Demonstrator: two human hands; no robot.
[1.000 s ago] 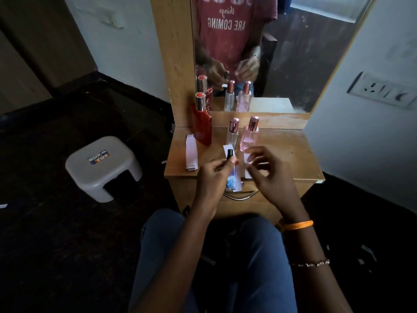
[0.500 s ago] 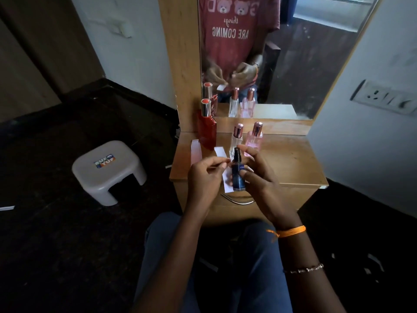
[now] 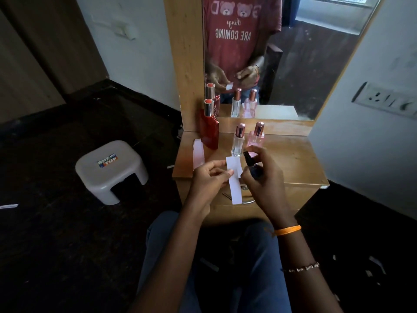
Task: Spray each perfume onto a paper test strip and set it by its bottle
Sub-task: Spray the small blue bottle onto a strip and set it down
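Observation:
My left hand (image 3: 208, 177) pinches a white paper test strip (image 3: 234, 179) and holds it upright above the front edge of the wooden dressing table (image 3: 293, 163). My right hand (image 3: 262, 175) grips a small dark blue spray bottle (image 3: 252, 167) just right of the strip, forefinger on its black nozzle. At the back of the table stand a red bottle (image 3: 209, 129), a clear bottle (image 3: 238, 141) and a pink bottle (image 3: 257, 136), all capped. Another white strip (image 3: 198, 154) lies left of the red bottle.
A mirror (image 3: 282, 53) rises behind the table and reflects the bottles and my hands. A grey plastic stool (image 3: 110, 170) stands on the dark floor to the left. A wall socket (image 3: 388, 101) is on the right wall. My knees are under the table front.
The blue bottle passed from my left hand to my right. My left hand took up the strip and raised it next to the nozzle.

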